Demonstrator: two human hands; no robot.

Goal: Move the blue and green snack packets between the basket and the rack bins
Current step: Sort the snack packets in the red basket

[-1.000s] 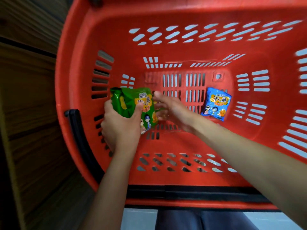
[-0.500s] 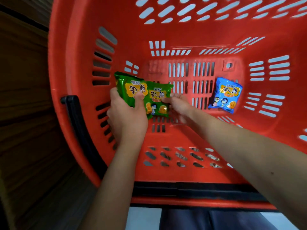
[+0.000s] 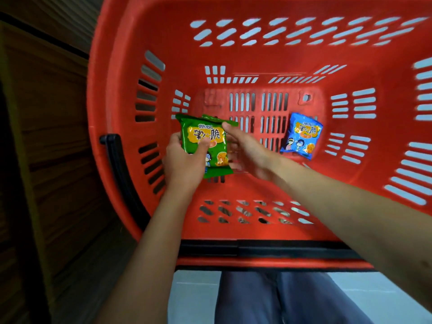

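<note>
A red plastic basket (image 3: pixel 131 73) fills the view from above. Over its floor at the left, my left hand (image 3: pixel 184 164) grips a green snack packet (image 3: pixel 203 139) with the thumb on its front. A second green packet (image 3: pixel 211 117) sits right behind the first, with only its top and right edges showing. My right hand (image 3: pixel 250 153) reaches in from the right. Its fingers close on the right edge of the green packets, against the rear one. A blue snack packet (image 3: pixel 301 139) lies alone on the basket floor to the right of both hands, touched by neither.
A black handle (image 3: pixel 121 178) hangs down the basket's left outer side. Dark wooden boards (image 3: pixel 46 148) stand along the left. Below the basket's near rim are my legs in dark trousers (image 3: pixel 280 298) and pale floor tiles (image 3: pixel 194 298). No rack bins are in view.
The two green packets were side by side, one in each hand. They now overlap in my left hand, with my right hand still at their right edge. The blue packet has not moved.
</note>
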